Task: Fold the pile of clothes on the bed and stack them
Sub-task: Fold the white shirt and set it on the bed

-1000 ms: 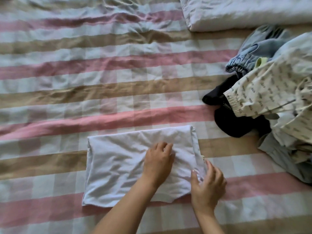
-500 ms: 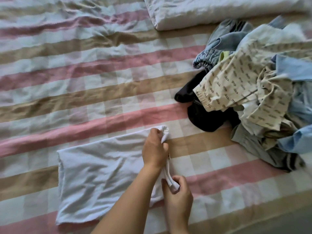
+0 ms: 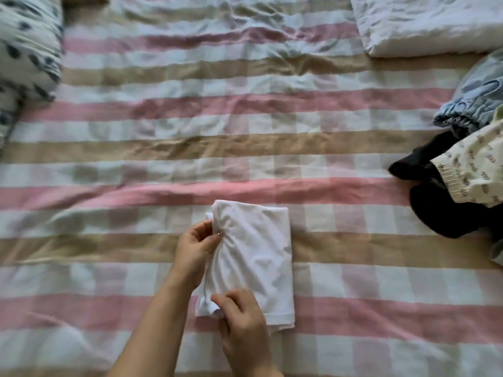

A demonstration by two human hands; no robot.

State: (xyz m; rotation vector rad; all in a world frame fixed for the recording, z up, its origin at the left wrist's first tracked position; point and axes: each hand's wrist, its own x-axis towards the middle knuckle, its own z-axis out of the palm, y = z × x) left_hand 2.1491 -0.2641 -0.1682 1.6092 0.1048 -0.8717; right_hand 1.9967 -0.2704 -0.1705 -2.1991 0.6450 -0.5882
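Since half a second earlier, the white garment [image 3: 258, 257] had been doubled over: the wide sheet of cloth that spread out to the left had become a narrow packet, and both hands had travelled across with the folded-over edge.

In the head view, the left hand [image 3: 194, 248] pinched the packet's edge near its far end, fingers curled onto the cloth. The right hand [image 3: 242, 322] pinched the near corner of that same edge, thumb and fingers closed on a small bunch of fabric. The garment lay flat on the bed [image 3: 245, 131], just to the right of both hands, with its long axis running straight away from the person. So the left hand held the far end and the right hand the near end (a handy split for a fold along the length).

The coming move probably turned on that axis: bringing the near end up over the far end would halve the packet, and the right hand was the nearer one for it. The unfolded pile [image 3: 473, 170] lay well apart, off to the right of the right hand.
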